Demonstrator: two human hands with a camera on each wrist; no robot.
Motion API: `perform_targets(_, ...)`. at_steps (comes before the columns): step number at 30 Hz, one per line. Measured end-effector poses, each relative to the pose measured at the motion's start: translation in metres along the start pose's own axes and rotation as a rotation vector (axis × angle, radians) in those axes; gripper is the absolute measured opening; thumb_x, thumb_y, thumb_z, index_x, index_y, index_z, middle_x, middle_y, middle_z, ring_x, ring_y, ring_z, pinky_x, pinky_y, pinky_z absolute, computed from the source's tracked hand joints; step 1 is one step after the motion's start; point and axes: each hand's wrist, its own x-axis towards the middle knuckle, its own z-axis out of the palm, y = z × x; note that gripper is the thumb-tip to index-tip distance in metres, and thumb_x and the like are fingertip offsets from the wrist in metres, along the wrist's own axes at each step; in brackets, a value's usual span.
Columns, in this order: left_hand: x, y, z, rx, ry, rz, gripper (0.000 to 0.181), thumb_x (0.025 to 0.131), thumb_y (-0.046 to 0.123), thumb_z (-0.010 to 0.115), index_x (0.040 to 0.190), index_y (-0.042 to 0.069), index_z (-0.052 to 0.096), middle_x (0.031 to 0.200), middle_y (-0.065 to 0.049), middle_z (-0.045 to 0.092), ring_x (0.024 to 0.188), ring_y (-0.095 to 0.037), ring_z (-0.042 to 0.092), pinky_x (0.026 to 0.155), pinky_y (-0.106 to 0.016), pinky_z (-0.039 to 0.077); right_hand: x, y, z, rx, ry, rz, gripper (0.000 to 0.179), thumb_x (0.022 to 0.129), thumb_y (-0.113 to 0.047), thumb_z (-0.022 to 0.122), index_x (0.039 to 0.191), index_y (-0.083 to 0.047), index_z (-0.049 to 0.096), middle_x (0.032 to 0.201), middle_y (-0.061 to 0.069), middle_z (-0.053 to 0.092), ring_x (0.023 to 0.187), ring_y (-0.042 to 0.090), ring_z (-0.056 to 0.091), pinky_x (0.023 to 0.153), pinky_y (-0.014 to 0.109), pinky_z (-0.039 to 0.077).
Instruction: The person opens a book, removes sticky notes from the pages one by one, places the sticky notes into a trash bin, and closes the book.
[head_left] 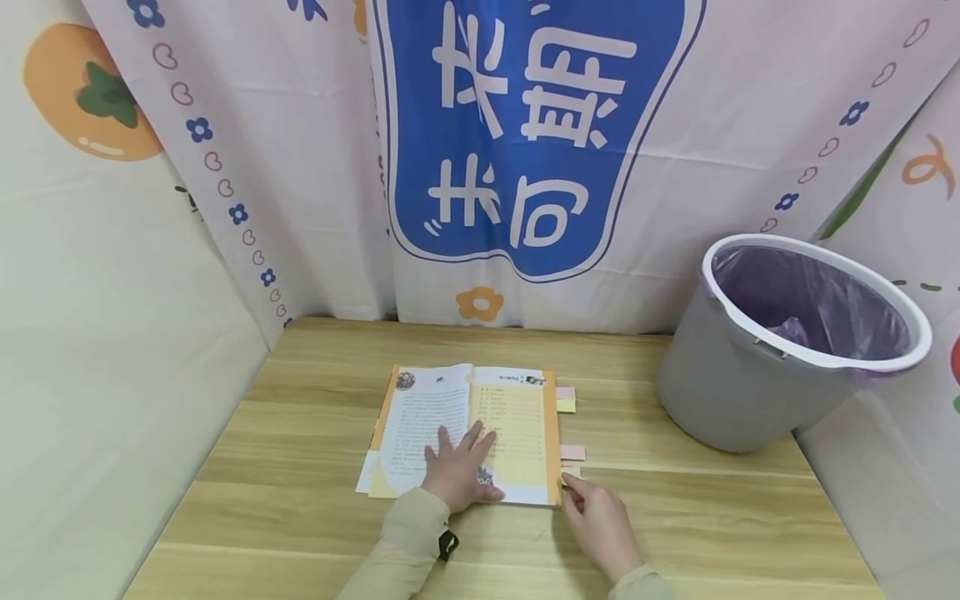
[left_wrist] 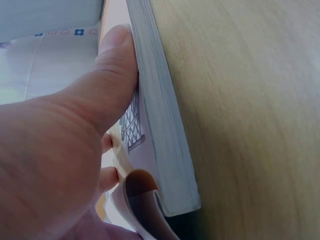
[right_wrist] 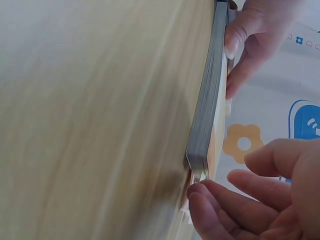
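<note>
An open book (head_left: 513, 417) lies on the wooden table, with a printed page on the left and a yellow contents page on the right. My left hand (head_left: 459, 472) is spread over the lower middle of the book and presses the pages. In the left wrist view its thumb (left_wrist: 112, 65) rests along the bottom edge of the page block (left_wrist: 162, 120). Several paper sticky tabs (head_left: 573, 452) stick out from the book's right edge. At the lower right corner, my right hand (head_left: 600, 521) pinches a small yellowish sticky tab (right_wrist: 201, 175) between thumb and forefinger, mostly covered by the fingertips.
A grey bin (head_left: 738, 392) with a white rim and a purple liner stands at the right on the table (head_left: 300, 442). Behind the table hangs a printed curtain (head_left: 330, 208). Beneath the book's lower left corner, folded cover flaps (head_left: 365, 472) stick out.
</note>
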Motion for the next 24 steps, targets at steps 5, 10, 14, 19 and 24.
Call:
perform_targets(5, -0.001, 0.0, 0.001, -0.006, 0.001, 0.004, 0.099, 0.071, 0.054, 0.08, 0.153, 0.018, 0.039, 0.162, -0.009, 0.024, 0.135, -0.068, 0.01, 0.1, -0.082, 0.015, 0.0, 0.0, 0.006, -0.021, -0.003, -0.067, 0.028, 0.085, 0.0, 0.069, 0.113, 0.005, 0.071, 0.074, -0.004, 0.065, 0.06, 0.0, 0.05, 0.051, 0.018, 0.046)
perform_targets(10, -0.001, -0.001, 0.001, -0.002, 0.002, 0.007, 0.098, 0.071, 0.054, 0.08, 0.153, 0.017, 0.039, 0.162, -0.009, 0.025, 0.135, -0.068, 0.01, 0.1, -0.082, 0.016, -0.001, -0.002, 0.01, -0.042, 0.021, -0.093, 0.03, 0.084, 0.002, 0.072, 0.114, 0.004, 0.071, 0.077, 0.0, 0.067, 0.06, 0.002, 0.049, 0.051, 0.019, 0.045)
perform_targets(14, -0.001, 0.0, 0.0, -0.001, 0.003, 0.007, 0.098, 0.071, 0.054, 0.08, 0.153, 0.017, 0.039, 0.162, -0.01, 0.025, 0.134, -0.068, 0.011, 0.1, -0.082, 0.016, -0.002, -0.005, 0.012, -0.054, 0.037, -0.099, 0.032, 0.083, 0.002, 0.073, 0.115, 0.004, 0.07, 0.084, 0.004, 0.07, 0.06, 0.002, 0.048, 0.053, 0.02, 0.046)
perform_targets(19, -0.001, -0.001, 0.0, -0.007, 0.005, 0.01, 0.099, 0.071, 0.054, 0.08, 0.153, 0.017, 0.039, 0.162, -0.01, 0.025, 0.134, -0.068, 0.011, 0.099, -0.082, 0.016, -0.003, -0.01, 0.013, -0.067, 0.073, -0.088, 0.034, 0.082, 0.001, 0.075, 0.115, 0.002, 0.07, 0.105, 0.014, 0.073, 0.076, 0.015, 0.066, 0.07, 0.032, 0.058)
perform_targets(24, 0.001, -0.002, 0.002, 0.008, 0.007, 0.005, 0.099, 0.07, 0.055, 0.08, 0.153, 0.018, 0.04, 0.162, -0.009, 0.026, 0.134, -0.068, 0.011, 0.099, -0.082, 0.017, -0.004, -0.011, 0.015, -0.036, 0.125, -0.08, 0.038, 0.079, 0.005, 0.076, 0.116, 0.001, 0.07, 0.11, 0.018, 0.071, 0.095, 0.03, 0.071, 0.079, 0.038, 0.059)
